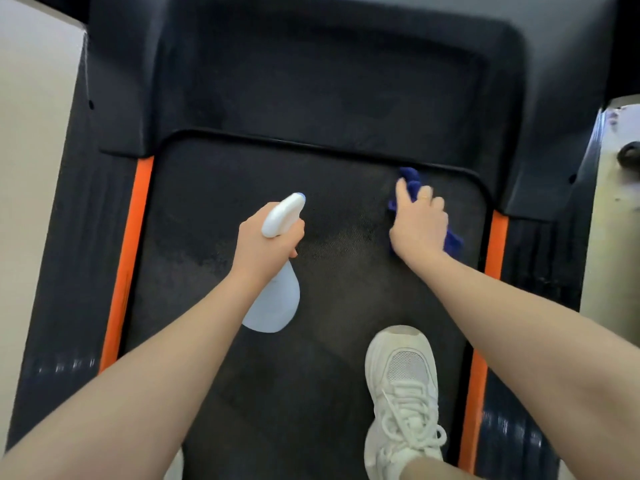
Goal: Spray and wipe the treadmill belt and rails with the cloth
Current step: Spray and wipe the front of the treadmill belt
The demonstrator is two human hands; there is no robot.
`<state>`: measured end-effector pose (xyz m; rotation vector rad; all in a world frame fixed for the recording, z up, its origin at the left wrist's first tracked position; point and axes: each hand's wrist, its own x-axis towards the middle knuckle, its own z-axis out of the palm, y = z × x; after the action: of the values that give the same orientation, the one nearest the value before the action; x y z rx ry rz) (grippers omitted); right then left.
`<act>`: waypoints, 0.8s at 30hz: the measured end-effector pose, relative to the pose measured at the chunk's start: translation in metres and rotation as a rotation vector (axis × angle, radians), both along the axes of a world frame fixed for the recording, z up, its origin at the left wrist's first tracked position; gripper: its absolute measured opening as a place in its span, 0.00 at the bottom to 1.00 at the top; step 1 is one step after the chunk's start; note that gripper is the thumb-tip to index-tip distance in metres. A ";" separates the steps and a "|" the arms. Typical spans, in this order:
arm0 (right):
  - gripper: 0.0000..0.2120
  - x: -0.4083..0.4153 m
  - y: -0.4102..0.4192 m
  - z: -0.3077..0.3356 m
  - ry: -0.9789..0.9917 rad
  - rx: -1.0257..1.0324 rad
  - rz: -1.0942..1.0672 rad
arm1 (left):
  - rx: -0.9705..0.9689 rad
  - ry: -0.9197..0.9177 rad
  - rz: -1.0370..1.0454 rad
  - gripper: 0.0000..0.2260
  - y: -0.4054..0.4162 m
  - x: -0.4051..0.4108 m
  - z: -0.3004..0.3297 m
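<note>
Head view, looking down on a treadmill. The left hand [266, 244] holds a white spray bottle [277, 265] above the middle of the dark belt [329, 306], its grip closed round the bottle's neck and the nozzle pointing forward. The right hand [420, 225] presses a blue cloth [410, 183] onto the belt near its front right corner, fingers curled over the bunched fabric, just short of the black motor cover [329, 81]. Orange strips [128, 258] run along both sides of the belt, with dark side rails [72, 254] outside them. A white shoe [403, 393] stands on the belt behind the right hand. A paler patch of belt lies between the two hands.
</note>
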<state>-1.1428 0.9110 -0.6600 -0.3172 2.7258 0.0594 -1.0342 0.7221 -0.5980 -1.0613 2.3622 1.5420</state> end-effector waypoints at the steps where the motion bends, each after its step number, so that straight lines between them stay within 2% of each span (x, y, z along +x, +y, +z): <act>1: 0.31 0.007 -0.010 0.000 -0.013 -0.035 0.164 | 0.004 -0.006 -0.006 0.02 0.000 -0.001 -0.001; 3: 0.32 0.007 -0.009 -0.002 -0.024 -0.086 0.390 | 0.006 -0.011 -0.028 0.02 0.001 -0.003 -0.002; 4: 0.33 0.002 0.003 -0.002 -0.023 -0.077 0.402 | 0.003 -0.011 -0.033 0.02 0.001 -0.003 -0.002; 6: 0.34 -0.004 0.037 -0.004 0.001 -0.050 0.211 | 0.002 -0.005 -0.017 0.02 0.001 -0.002 -0.001; 8: 0.34 -0.004 0.065 -0.002 0.007 0.029 -0.094 | -0.015 -0.009 0.029 0.03 -0.001 -0.002 -0.001; 10: 0.34 -0.002 0.063 -0.001 -0.025 0.066 -0.336 | -0.042 -0.035 0.083 0.04 -0.001 -0.003 -0.001; 11: 0.33 0.000 0.053 0.000 -0.022 0.065 -0.375 | -0.048 -0.045 0.093 0.04 0.000 -0.004 -0.002; 13: 0.32 0.006 0.024 0.005 -0.026 -0.010 -0.270 | -0.049 -0.055 0.059 0.04 0.003 -0.007 -0.003; 16: 0.30 0.022 -0.006 0.003 -0.073 -0.151 0.219 | -0.035 -0.048 -0.037 0.04 0.006 -0.009 -0.002; 18: 0.29 0.017 0.003 -0.001 -0.093 -0.142 0.354 | -0.025 -0.045 -0.087 0.03 0.006 -0.008 -0.002; 19: 0.29 0.011 0.015 -0.002 -0.077 -0.108 0.293 | -0.022 -0.044 -0.109 0.03 0.005 -0.007 -0.001; 22: 0.31 -0.001 0.056 0.006 -0.045 0.024 -0.110 | 0.011 -0.050 -0.151 0.04 0.006 -0.008 0.000; 24: 0.27 -0.007 0.071 0.015 -0.074 -0.081 -0.287 | -0.009 -0.074 -0.230 0.06 0.015 -0.013 0.001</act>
<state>-1.1494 0.9818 -0.6451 0.0509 2.6747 -0.1394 -1.0474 0.7370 -0.5967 -0.7999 2.3470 1.3891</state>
